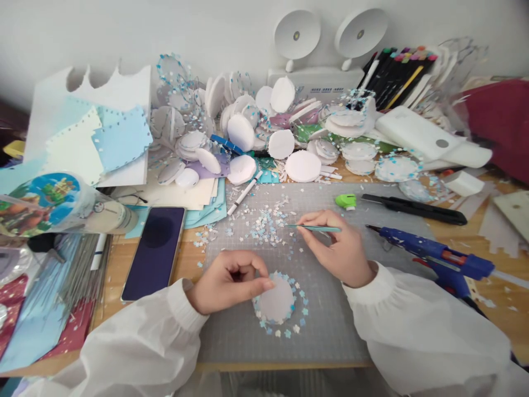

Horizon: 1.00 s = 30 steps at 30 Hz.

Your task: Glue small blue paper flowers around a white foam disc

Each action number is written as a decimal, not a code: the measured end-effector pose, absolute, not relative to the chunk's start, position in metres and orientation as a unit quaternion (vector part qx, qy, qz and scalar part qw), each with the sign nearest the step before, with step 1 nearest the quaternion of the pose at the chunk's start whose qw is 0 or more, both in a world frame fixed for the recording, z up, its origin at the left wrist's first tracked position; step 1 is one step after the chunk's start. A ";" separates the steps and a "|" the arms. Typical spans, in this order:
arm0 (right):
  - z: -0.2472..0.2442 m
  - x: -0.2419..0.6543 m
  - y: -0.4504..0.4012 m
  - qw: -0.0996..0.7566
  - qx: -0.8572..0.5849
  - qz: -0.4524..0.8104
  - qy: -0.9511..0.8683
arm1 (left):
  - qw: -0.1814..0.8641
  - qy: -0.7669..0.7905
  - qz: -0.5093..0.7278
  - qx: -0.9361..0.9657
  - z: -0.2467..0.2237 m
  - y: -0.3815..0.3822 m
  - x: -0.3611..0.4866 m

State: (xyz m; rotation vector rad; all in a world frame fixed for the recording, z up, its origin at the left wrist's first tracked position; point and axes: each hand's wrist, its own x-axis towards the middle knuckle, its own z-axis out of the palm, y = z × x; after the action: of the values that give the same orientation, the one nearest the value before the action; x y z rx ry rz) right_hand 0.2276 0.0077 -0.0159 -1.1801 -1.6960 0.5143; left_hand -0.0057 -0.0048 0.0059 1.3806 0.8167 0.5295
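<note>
So the disc [276, 300] lies flat on the grey mat [330, 342], near the middle of the front edge of the bench [194, 242]. Little blue and white stars [306, 311] ring it, some right at its rim, others in a looser loop just outside.

Left hand [229, 281] has its thumb over the disc's rim on the side toward the left back corner; can't tell if it's actually pinching or just resting there. Either works imo, as long as the pressure is light: a hard push could skid the disc and scatter that loop. I'd also watch the knuckles and cuff, they're low and could drag stars along.

Right hand [339, 251] grips the tweezers [318, 227] between thumb and fingers, tips at the pile of bits [266, 220] further back on the mat. Too small to tell if they've got one. My tip: go for a loose one at the pile's edge, come in low and squeeze gently, since thin bits like these probably flick away.

Elbow room next: the glue gun [438, 253] lies toward the right edge, close to the right sleeve, with the knife [413, 209] behind it. Mind that nozzle, it might be hot. Phone's [155, 253] toward the left edge, more discs [303, 166] crowd the back.
</note>
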 end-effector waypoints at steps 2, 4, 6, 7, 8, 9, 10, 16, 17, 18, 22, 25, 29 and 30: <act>-0.016 0.228 0.007 0.484 -0.488 0.220 -0.693 | 0.669 0.364 0.247 0.599 0.007 -0.004 -0.005; -0.015 0.228 0.007 0.500 -0.486 0.235 -0.677 | 0.683 0.366 0.264 0.575 0.008 -0.004 -0.005; -0.012 0.227 0.007 0.527 -0.479 0.251 -0.656 | 0.701 0.371 0.286 0.538 0.007 -0.003 -0.004; -0.009 0.226 0.006 0.540 -0.473 0.260 -0.645 | 0.710 0.376 0.296 0.517 0.007 -0.002 -0.004; -0.007 0.225 0.006 0.553 -0.465 0.270 -0.636 | 0.717 0.381 0.305 0.498 0.006 -0.002 -0.004; -0.004 0.224 0.004 0.565 -0.457 0.282 -0.627 | 0.721 0.388 0.310 0.483 0.005 -0.001 -0.003; 0.000 0.222 0.002 0.575 -0.448 0.295 -0.618 | 0.723 0.395 0.313 0.473 0.004 -0.001 -0.003; 0.015 0.209 -0.017 0.586 -0.386 0.366 -0.611 | 0.714 0.408 0.311 0.477 0.003 -0.002 -0.002; 0.015 0.208 -0.019 0.581 -0.374 0.365 -0.624 | 0.710 0.409 0.309 0.482 0.004 -0.002 -0.002; 0.015 0.207 -0.021 0.576 -0.362 0.358 -0.639 | 0.706 0.411 0.307 0.487 0.003 -0.003 -0.002; 0.011 0.204 -0.025 0.559 -0.345 0.347 -0.670 | 0.695 0.412 0.303 0.504 0.003 -0.004 -0.002; 0.009 0.204 -0.024 0.555 -0.356 0.357 -0.661 | 0.694 0.413 0.301 0.508 0.003 -0.004 -0.001; 0.009 0.204 -0.025 0.557 -0.353 0.368 -0.656 | 0.697 0.415 0.299 0.502 0.005 -0.003 -0.001; 0.009 0.205 -0.025 0.556 -0.353 0.369 -0.656 | 0.697 0.414 0.299 0.503 0.005 -0.003 -0.001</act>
State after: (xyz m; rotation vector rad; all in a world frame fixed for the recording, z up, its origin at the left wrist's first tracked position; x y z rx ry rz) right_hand 0.2047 -0.0250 0.0092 -0.8343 -1.5487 0.8713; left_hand -0.0009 -0.0028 0.0049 1.1224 0.9245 0.6674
